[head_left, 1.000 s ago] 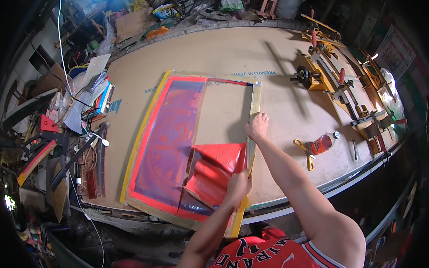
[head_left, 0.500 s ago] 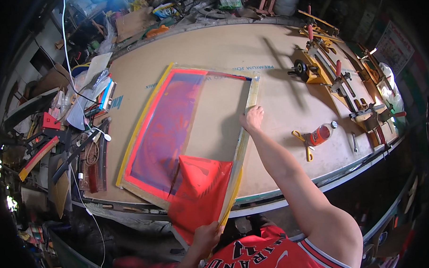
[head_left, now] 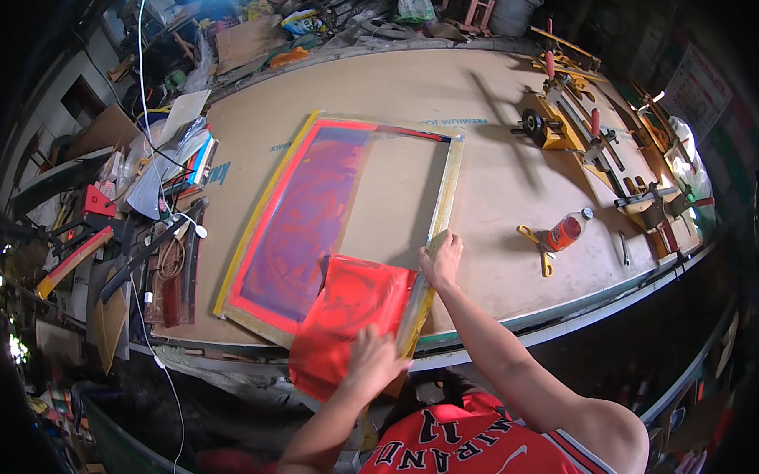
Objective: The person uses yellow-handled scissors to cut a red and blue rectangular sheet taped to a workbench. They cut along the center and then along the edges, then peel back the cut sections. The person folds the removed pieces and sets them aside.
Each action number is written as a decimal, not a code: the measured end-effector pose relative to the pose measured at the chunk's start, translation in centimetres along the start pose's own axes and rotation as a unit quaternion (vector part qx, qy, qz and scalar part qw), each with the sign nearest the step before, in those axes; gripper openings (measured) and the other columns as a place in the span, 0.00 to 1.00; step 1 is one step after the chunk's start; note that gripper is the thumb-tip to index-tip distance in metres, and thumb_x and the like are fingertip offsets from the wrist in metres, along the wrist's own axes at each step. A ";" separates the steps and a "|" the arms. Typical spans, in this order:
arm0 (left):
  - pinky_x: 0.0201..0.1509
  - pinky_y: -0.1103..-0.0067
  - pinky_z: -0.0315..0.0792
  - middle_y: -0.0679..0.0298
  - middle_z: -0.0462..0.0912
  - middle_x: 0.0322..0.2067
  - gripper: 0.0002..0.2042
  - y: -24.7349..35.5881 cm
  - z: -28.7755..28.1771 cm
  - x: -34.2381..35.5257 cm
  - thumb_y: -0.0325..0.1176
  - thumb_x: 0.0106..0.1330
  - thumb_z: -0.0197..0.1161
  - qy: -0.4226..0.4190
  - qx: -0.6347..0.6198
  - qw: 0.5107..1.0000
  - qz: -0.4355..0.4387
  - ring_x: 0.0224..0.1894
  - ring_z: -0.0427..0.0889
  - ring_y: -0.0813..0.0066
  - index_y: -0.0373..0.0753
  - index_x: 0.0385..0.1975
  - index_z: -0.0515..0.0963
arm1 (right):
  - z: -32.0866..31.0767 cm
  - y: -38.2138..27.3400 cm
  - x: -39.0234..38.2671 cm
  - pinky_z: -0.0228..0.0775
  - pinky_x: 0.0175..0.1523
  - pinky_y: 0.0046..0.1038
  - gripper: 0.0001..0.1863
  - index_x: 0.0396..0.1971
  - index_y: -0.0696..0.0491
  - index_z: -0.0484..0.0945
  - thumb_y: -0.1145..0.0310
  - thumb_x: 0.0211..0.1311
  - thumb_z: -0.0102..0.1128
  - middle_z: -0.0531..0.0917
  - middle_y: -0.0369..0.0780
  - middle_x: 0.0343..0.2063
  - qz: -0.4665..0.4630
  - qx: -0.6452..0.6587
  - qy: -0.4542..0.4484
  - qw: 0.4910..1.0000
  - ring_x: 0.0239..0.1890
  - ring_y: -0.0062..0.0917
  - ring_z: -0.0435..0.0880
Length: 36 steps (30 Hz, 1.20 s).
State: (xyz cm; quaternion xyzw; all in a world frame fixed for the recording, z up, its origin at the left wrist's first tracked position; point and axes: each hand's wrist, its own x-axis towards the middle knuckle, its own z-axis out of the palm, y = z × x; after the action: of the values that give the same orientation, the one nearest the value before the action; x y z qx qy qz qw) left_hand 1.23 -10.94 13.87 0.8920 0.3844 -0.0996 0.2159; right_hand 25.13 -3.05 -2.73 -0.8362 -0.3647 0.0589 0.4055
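A rectangular screen frame (head_left: 271, 195) with yellow and red edging lies on the table, with a translucent purple mesh (head_left: 303, 214) in its left half and an opening in its right half. A loose red sheet (head_left: 332, 305) hangs over the frame's lower right and the table's front edge. My right hand (head_left: 441, 256) grips the right rail of the frame, fingers wrapped over it. My left hand (head_left: 375, 354) is over the red sheet near the near corner, blurred, so I cannot tell what its fingers hold.
Yellow scissors (head_left: 539, 252), a red-labelled bottle (head_left: 567, 230) and a wrench (head_left: 625, 249) lie right on the board-topped table (head_left: 265, 86). Yellow clamp jigs (head_left: 560, 134) stand along the right side. Squeegees (head_left: 75, 260), papers and cables crowd the left. Clutter lines the back.
My right hand has moved down the frame's right rail toward me. My left hand has shifted up from the near edge over the red sheet, which now hangs farther past the table edge.
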 end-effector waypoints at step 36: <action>0.26 0.53 0.74 0.47 0.79 0.18 0.14 -0.2 8.3 7.8 0.45 0.71 0.56 0.079 -0.224 0.963 0.125 0.22 0.81 0.43 0.39 0.36 0.74 | 3.1 0.9 13.4 0.64 0.62 0.43 0.27 0.47 0.71 0.68 0.64 0.55 0.62 0.69 0.58 0.50 0.044 -0.131 -0.050 0.989 0.54 0.50 0.68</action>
State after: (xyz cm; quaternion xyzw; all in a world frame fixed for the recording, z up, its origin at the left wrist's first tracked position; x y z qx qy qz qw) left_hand 6.29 -9.65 3.81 0.8669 0.2980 0.0875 0.3898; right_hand 34.14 7.35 -2.81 -0.8933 -0.3517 0.0704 0.2707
